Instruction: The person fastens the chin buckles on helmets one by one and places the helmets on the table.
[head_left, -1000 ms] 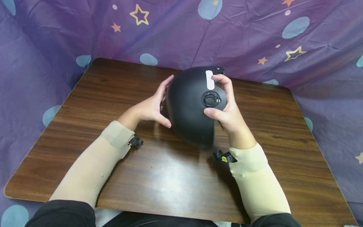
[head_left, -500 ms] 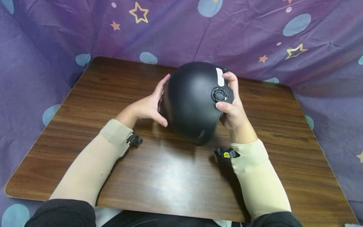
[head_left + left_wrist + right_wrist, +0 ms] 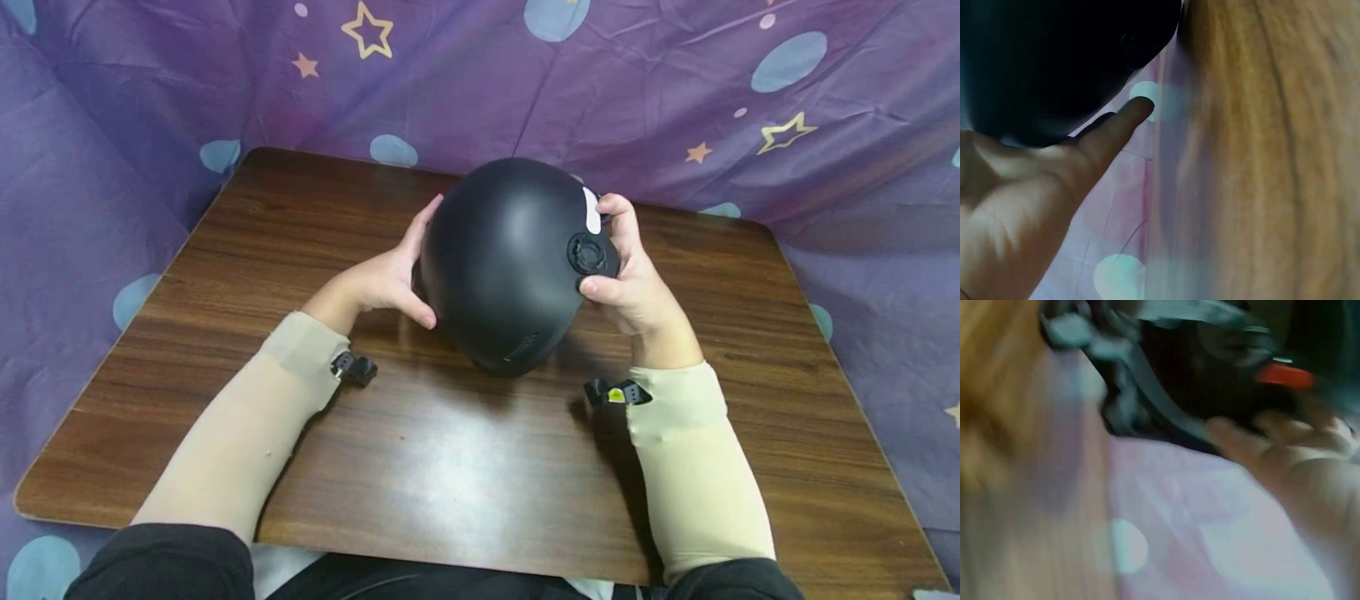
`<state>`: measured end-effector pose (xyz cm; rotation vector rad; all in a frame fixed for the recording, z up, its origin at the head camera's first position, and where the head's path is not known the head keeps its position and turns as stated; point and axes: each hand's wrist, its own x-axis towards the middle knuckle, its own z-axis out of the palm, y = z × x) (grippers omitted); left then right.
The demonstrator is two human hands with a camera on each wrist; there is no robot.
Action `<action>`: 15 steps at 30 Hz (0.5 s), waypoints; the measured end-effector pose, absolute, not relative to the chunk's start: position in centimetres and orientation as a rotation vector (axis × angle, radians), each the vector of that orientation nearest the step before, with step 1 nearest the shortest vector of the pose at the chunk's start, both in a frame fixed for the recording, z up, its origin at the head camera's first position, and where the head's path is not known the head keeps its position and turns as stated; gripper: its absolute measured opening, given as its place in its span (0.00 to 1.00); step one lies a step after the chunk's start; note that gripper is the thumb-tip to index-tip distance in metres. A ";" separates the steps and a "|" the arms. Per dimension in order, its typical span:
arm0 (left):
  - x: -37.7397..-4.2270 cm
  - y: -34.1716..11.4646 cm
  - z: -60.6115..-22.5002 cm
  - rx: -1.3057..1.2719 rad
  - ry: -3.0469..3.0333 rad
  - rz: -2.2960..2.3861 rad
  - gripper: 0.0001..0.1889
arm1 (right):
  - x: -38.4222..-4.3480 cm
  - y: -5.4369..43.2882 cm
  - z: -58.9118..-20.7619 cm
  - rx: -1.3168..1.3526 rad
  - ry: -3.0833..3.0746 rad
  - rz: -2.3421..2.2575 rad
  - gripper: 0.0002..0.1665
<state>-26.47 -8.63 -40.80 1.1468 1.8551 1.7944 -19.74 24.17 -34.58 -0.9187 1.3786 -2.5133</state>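
A matt black helmet (image 3: 502, 258), its rounded shell towards me, is held between both hands over the table. My right hand (image 3: 641, 283) grips its right edge, thumb below a round black side piece (image 3: 588, 252) and a fingertip by a white strip (image 3: 592, 210). Against the left side rests my left hand (image 3: 382, 279), thumb and fingers spread wide. In the left wrist view, one finger of the left hand (image 3: 1029, 194) stretches straight beside the dark shell. The right wrist view, blurred, shows fingers at the helmet's dark inside, near an orange-red piece (image 3: 1286, 375).
The brown wood-grain table (image 3: 750, 400) extends around both arms. Behind it hangs a purple cloth (image 3: 450, 75) with stars and blue spots. Small black cameras (image 3: 356, 368) sit on the wrists, close above the tabletop.
The helmet has turned so that more of its rounded shell faces me. My right hand has moved to the right with its edge; my left hand has shifted slightly left.
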 end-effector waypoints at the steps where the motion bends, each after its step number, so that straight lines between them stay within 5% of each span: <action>1: -26.5 -8.6 -40.9 1.150 1.846 1.794 0.95 | -19.7 24.7 -34.4 -0.914 1.450 -2.465 0.52; 8: -26.6 -8.2 -41.2 1.188 1.848 1.789 0.94 | -19.7 26.9 -33.4 -0.904 1.836 -2.187 0.68; 15: -26.5 -8.3 -41.2 1.208 1.856 1.771 0.94 | -19.3 27.6 -32.2 -0.938 2.233 -2.008 0.69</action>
